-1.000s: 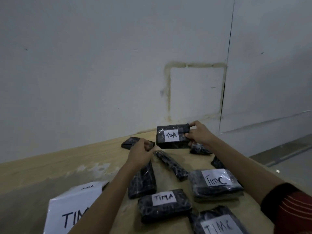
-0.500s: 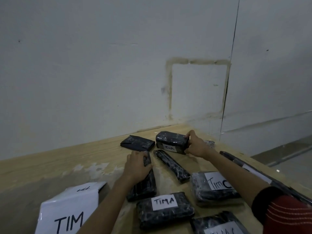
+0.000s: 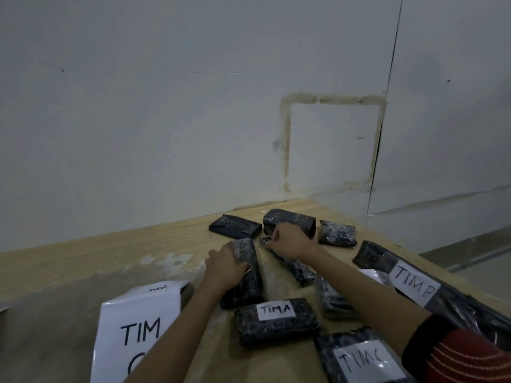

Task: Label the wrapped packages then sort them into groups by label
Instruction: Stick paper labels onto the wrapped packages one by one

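Several black plastic-wrapped packages lie on a wooden table (image 3: pixel 110 252). My left hand (image 3: pixel 225 265) grips a long unlabelled package (image 3: pixel 247 283) at its far end. My right hand (image 3: pixel 289 240) pinches the far end of a narrow unlabelled package (image 3: pixel 300 268). Just behind that hand lies the package (image 3: pixel 290 221) it held before, its label hidden. Close to me lie a package marked TIMA (image 3: pixel 276 320), one marked TIMC (image 3: pixel 359 360) and a long one marked TIMB (image 3: pixel 414 283). One more package (image 3: pixel 331 298) is partly hidden under my right forearm.
A white box (image 3: pixel 135 327) lettered TIM stands at the near left. Two more unlabelled packages lie at the back, one on the left (image 3: pixel 235 226) and one on the right (image 3: pixel 336 233). The wall rises right behind the table. The table's right edge drops to the floor.
My right hand set the TIMA package down at the back, let it go and took the end of the narrow package. My left hand closed round the long package.
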